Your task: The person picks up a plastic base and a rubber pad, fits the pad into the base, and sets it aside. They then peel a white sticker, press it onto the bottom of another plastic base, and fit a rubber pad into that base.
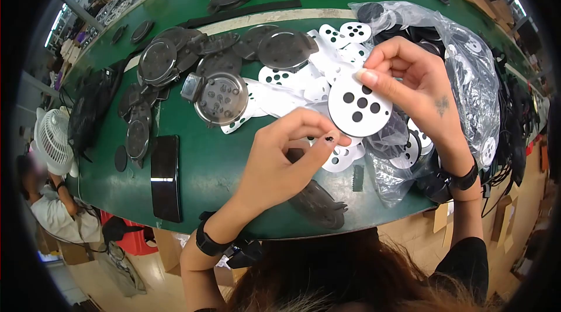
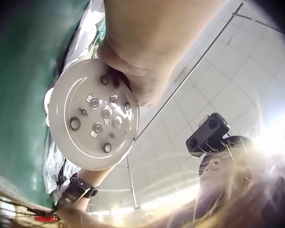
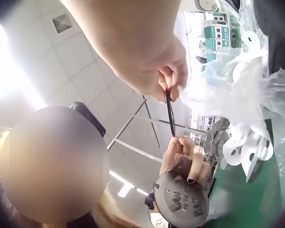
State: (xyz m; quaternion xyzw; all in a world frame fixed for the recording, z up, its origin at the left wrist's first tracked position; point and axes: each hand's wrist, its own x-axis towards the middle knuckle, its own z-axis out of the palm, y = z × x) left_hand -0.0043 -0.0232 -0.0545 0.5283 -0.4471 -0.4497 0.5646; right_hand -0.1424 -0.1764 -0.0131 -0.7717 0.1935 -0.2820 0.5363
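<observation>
My right hand [image 1: 409, 78] pinches the upper edge of a thin white-faced disc [image 1: 374, 114] with several black round spots. Seen edge-on in the right wrist view, the disc is a narrow black strip. My left hand [image 1: 283, 157] holds a smoky see-through round plastic shell [image 2: 71, 142] with small moulded studs and clips. Thumb and index fingertips of this hand are right at the disc's lower edge. In the head view the left hand covers much of the shell, which hangs below it. White perforated backing sheets [image 1: 274, 98] lie behind both hands.
More smoky round shells [image 1: 158, 61] are heaped at the left on the green table [image 1: 204, 166]. A black phone [image 1: 166, 177] lies near the front edge. To the right is a clear plastic bag [image 1: 467, 90] of discs. Another person sits at far left beside a white fan [image 1: 54, 136].
</observation>
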